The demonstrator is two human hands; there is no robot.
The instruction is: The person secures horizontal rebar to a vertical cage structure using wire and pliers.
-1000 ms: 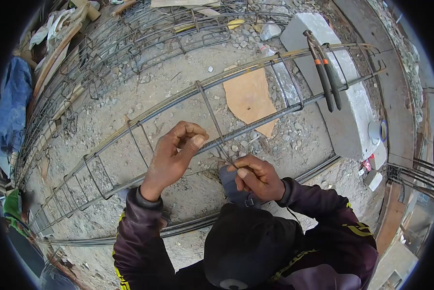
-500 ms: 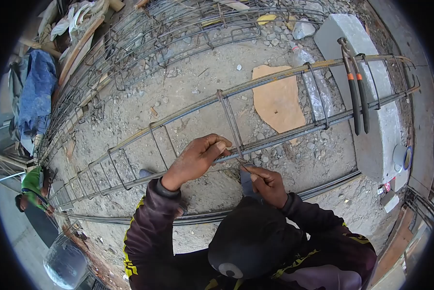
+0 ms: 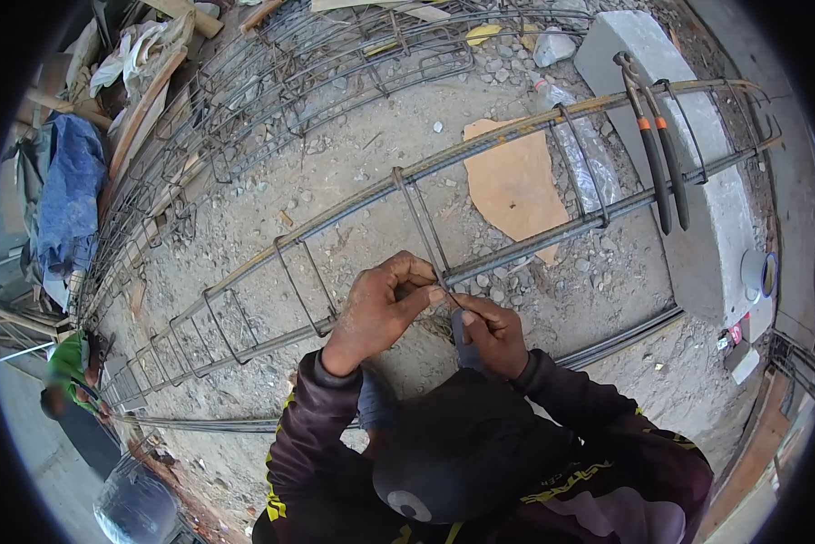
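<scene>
A long rebar cage [image 3: 507, 257] of ribbed bars and bent stirrups runs across the view. At its near bar, below a double stirrup [image 3: 423, 218], both hands work close together. My left hand [image 3: 380, 313] is closed in a pinch at this joint, its thumb and fingertips on what looks like a thin tie wire. Just to the right, my right hand [image 3: 495, 335] pinches the same dark wire [image 3: 451, 296] between thumb and forefinger. The wire is very thin and partly hidden by the fingers. Pincers [image 3: 657, 145] with black and orange handles rest across the cage's bars.
A concrete block [image 3: 697, 208] stands under the cage's right end. Cardboard [image 3: 516, 181] and a plastic bottle [image 3: 587, 159] lie on the gravelly ground. More rebar cages [image 3: 335, 82] lie behind. At far left are a blue tarp [image 3: 67, 190] and another person in green [image 3: 67, 358].
My hands have come closer together at the joint; the left has moved right and down, the right slightly left and up. The view has shifted slightly. The pincers still rest on the bars.
</scene>
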